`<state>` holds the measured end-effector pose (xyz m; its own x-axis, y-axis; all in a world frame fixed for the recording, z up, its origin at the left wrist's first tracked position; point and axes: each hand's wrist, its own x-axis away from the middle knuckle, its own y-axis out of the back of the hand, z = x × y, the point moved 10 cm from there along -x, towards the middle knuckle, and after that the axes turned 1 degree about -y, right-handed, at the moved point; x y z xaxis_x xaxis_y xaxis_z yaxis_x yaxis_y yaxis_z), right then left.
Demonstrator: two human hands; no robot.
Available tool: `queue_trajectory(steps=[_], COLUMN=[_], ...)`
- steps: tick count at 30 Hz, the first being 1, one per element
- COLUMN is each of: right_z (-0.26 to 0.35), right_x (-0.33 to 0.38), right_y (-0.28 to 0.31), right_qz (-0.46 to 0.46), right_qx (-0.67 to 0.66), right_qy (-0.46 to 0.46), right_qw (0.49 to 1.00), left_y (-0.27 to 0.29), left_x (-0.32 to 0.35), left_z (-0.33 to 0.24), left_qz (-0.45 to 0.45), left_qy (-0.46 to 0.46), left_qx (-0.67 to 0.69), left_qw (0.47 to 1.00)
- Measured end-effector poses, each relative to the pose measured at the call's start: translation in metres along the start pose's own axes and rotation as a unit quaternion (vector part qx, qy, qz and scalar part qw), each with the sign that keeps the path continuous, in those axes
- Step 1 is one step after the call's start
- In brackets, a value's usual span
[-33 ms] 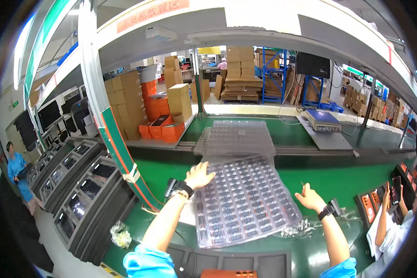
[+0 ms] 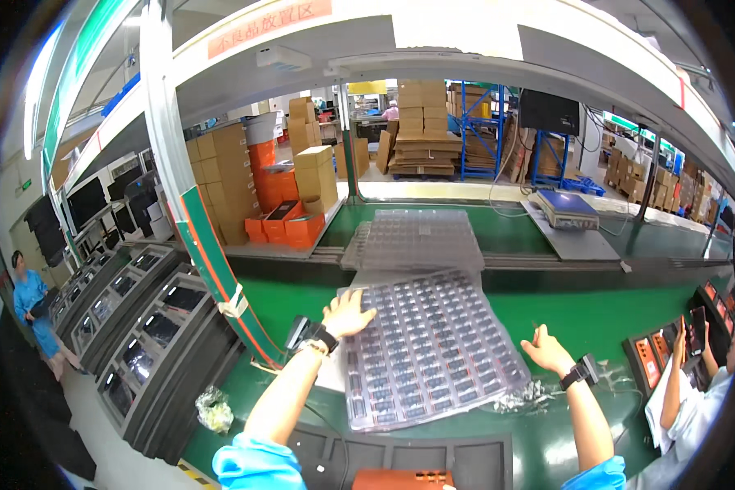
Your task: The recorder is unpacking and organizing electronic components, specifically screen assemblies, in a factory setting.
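Note:
A clear plastic tray (image 2: 433, 347) holds many small dark parts in rows and lies slightly turned on the green bench. My left hand (image 2: 349, 314) rests at its upper left edge, fingers spread and holding nothing. Just off the tray's right side is my right hand (image 2: 550, 351), with fingers curled and thumb and forefinger close together. Whatever may be between those fingertips is too small to make out. Behind the loaded tray sits a stack of clear trays (image 2: 416, 237). At the near edge, an orange phone-like piece (image 2: 402, 479) lies in a black compartmented tray (image 2: 480, 464).
Crumpled clear plastic (image 2: 521, 395) lies by the tray's right corner, another wad (image 2: 214, 410) at the left. A scale (image 2: 565, 211) stands at the back right. Racked devices (image 2: 157, 331) line the left side. At the right, a co-worker's hand (image 2: 674, 367) holds a phone near orange phones (image 2: 647, 361).

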<state>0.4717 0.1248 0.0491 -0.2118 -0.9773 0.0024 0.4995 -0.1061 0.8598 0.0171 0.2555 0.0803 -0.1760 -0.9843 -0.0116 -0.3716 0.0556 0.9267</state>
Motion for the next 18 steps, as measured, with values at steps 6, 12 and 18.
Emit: queue_trajectory(steps=[6,12,18], right_z=[-0.035,-0.028,0.001], right_x=[0.058,0.082,0.113], right_y=[-0.045,-0.055,-0.058], right_qz=[-0.067,-0.195,-0.078], right_qx=[-0.360,-0.274,-0.392], right_qy=[0.018,0.057,0.053], right_qw=[0.930,0.940,0.915], left_y=[-0.060,-0.077,-0.065], left_x=[0.121,0.158,0.143], left_z=[0.047,0.046,0.074], left_qz=[0.099,0.022,-0.151], left_qy=[0.031,-0.085,-0.133], left_qx=[0.015,0.185,0.197], left_qw=[0.994,0.979,0.959])
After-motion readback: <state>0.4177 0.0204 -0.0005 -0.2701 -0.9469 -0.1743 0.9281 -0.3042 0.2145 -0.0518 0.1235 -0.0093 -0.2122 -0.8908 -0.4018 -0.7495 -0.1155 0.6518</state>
